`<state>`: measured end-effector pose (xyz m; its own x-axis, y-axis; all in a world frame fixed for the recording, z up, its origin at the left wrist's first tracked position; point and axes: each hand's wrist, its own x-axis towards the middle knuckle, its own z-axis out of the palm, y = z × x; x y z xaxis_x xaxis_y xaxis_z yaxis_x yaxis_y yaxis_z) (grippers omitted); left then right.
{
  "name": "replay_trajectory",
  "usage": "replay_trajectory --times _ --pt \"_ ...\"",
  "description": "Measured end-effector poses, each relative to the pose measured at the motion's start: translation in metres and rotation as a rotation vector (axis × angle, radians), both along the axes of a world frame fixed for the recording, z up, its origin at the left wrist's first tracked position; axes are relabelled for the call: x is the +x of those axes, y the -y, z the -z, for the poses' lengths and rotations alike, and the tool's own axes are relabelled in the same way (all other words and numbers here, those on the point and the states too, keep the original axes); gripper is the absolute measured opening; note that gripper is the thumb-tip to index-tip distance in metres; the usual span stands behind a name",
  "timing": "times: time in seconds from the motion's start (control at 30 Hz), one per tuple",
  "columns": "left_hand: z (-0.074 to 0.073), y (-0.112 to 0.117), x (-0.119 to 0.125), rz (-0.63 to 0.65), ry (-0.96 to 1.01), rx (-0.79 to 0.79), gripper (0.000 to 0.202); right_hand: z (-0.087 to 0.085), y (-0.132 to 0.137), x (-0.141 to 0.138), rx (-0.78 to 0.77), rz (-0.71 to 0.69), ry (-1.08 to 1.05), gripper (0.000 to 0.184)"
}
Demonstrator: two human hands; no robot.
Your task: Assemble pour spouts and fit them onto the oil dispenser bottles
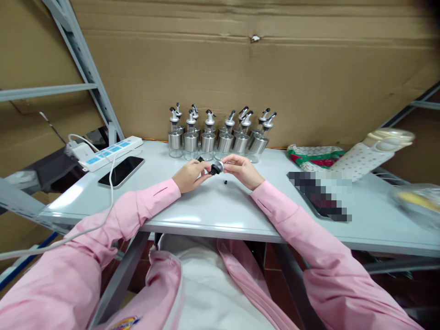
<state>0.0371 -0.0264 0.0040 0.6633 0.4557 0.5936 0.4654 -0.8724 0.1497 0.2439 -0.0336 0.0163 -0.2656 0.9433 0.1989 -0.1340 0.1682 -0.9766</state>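
Note:
Between my two hands, just above the white table (209,213), is a pour spout (217,167) with a silver collar and a black ribbed stopper. My left hand (190,176) has its thumb and fingers closed at the black stopper end. The fingertips of my right hand (244,171) pinch the silver end. A small black piece (200,159) shows behind my left fingers; whether they touch it I cannot tell. Below the spout a tiny black part (225,182) lies on the table. Behind my hands stand several glass oil bottles (208,143) with steel sleeves and silver-and-black spouts.
At left are a power strip (112,151) and a phone (122,171), with a white cable (112,183) crossing my left sleeve. A dark device (318,197), a patterned cloth (302,156), a dotted bottle (364,158) and a plastic-wrapped item (421,201) lie right. Cardboard (206,59) stands behind.

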Motion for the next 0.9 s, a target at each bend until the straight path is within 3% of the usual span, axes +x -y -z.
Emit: replay_trajectory --times 0.6,0.77,0.9 --pt "0.0016 0.0003 0.0002 0.038 -0.045 -0.090 0.013 0.0030 -0.0007 0.0014 0.006 -0.078 0.041 0.020" --pt "0.0045 -0.0008 0.0007 0.118 0.023 -0.071 0.029 0.0054 -0.0012 0.0012 0.057 -0.118 0.071 0.019" --pt "0.0048 0.0000 0.0019 0.143 -0.029 -0.092 0.041 0.0078 -0.0030 0.0010 0.055 -0.147 0.027 0.025"
